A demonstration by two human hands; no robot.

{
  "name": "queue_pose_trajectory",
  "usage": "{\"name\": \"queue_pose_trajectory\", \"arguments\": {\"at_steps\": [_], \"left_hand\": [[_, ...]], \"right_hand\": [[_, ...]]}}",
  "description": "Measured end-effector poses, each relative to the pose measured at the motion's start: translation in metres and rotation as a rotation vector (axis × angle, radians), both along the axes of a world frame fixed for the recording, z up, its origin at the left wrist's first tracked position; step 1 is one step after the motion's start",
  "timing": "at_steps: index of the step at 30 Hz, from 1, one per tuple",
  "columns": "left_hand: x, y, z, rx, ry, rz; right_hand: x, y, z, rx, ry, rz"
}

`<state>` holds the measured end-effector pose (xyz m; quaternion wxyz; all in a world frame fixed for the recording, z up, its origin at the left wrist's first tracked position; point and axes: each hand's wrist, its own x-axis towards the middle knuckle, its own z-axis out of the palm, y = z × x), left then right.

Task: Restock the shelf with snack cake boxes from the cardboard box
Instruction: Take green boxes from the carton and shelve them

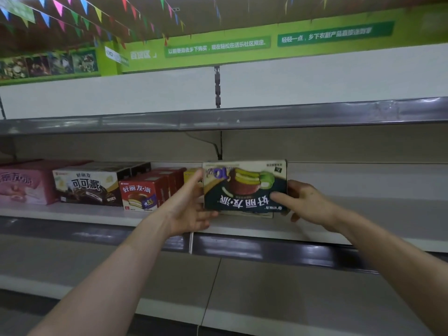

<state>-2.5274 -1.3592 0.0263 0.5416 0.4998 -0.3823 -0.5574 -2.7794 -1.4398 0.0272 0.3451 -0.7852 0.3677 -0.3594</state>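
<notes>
Shelf (339,214), hands-held upside-down snack box (244,185)

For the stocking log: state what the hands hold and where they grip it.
Both hold one dark green snack cake box, upside down: left hand on its left edge, right hand on its lower right corner.

Held snack cake box (244,187): dark navy, green-yellow cake picture. Shelf (72,212) pale grey. Boxes on it: pink (24,183), black-and-cream (89,184), red (143,192). Wall band (412,27) lime green; bunting (60,10) multicoloured.
</notes>
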Motion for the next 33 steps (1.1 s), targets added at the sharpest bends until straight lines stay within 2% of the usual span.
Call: {"name": "queue_pose_trajectory", "arguments": {"at_steps": [3, 7, 10, 13, 15, 16, 18, 21, 23, 27, 31, 33], "left_hand": [[-0.006, -0.002, 0.003, -0.009, -0.131, 0.079], [-0.010, -0.001, 0.011, -0.077, 0.051, 0.035], [-0.004, 0.000, 0.016, -0.093, 0.069, 0.009], [-0.005, 0.002, 0.017, -0.076, 0.009, 0.000], [-0.012, 0.000, 0.017, -0.100, 0.099, 0.026], [-0.016, -0.002, 0.015, -0.134, 0.174, 0.034], [-0.023, -0.006, 0.011, -0.200, 0.265, 0.000], [-0.028, -0.007, 0.003, -0.171, 0.104, -0.069], [-0.026, -0.008, 0.001, -0.159, 0.073, -0.011], [-0.011, -0.015, -0.001, -0.159, 0.170, 0.189], [-0.009, -0.017, -0.008, -0.084, 0.062, 0.306], [-0.011, -0.017, -0.010, -0.031, -0.087, 0.312]], "right_hand": [[0.005, 0.006, 0.007, 0.126, -0.100, -0.022], [0.010, 0.015, 0.017, 0.269, -0.153, 0.025], [0.010, 0.019, 0.030, 0.355, -0.210, 0.019], [0.016, 0.022, 0.042, 0.429, -0.396, -0.070], [0.021, 0.025, 0.044, 0.490, -0.542, -0.036], [0.024, 0.027, 0.043, 0.518, -0.546, 0.020], [0.034, 0.034, 0.036, 0.527, -0.389, 0.126], [0.041, 0.037, 0.031, 0.456, -0.164, 0.139], [0.037, 0.033, 0.037, 0.390, -0.042, 0.127], [0.029, 0.019, 0.046, 0.301, -0.082, 0.008], [0.031, 0.008, 0.037, 0.160, 0.017, -0.125], [0.034, 0.004, 0.030, 0.107, 0.077, -0.129]]}}
